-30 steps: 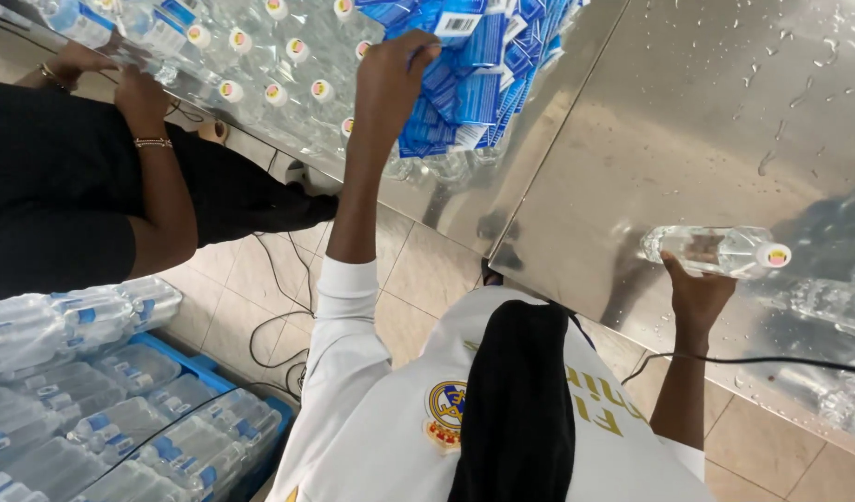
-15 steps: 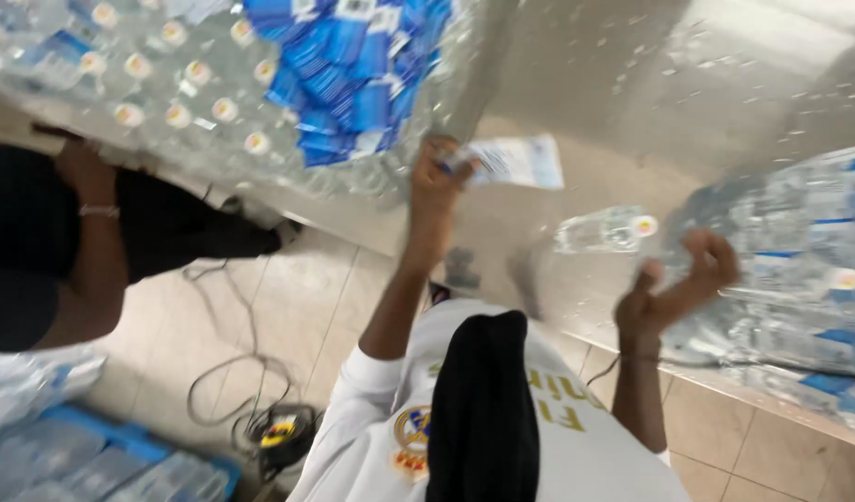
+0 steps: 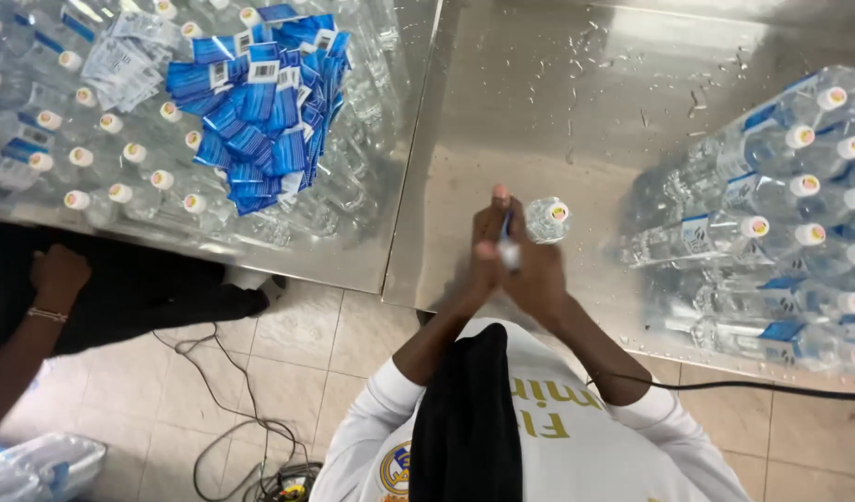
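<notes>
Both my hands meet over the steel table point(image 3: 557, 102), near its front edge. My right hand point(image 3: 542, 276) grips a clear plastic water bottle point(image 3: 544, 221) with a white cap that points up towards me. My left hand point(image 3: 488, 244) presses a small blue and white label point(image 3: 508, 244) against the bottle's side, fingers closed on it. Much of the bottle's body is hidden behind my hands.
A heap of blue labels point(image 3: 260, 112) lies on standing capped bottles point(image 3: 120, 158) at the left. Several labelled bottles point(image 3: 771, 232) lie stacked at the right. Another person's hand point(image 3: 60, 274) is at the far left. Cables point(image 3: 241, 418) trail over the tiled floor.
My left hand took a label from the blue heap and carried it to the bottle. My right hand let go of the bottle, then gripped it again. Both hands are now together.
</notes>
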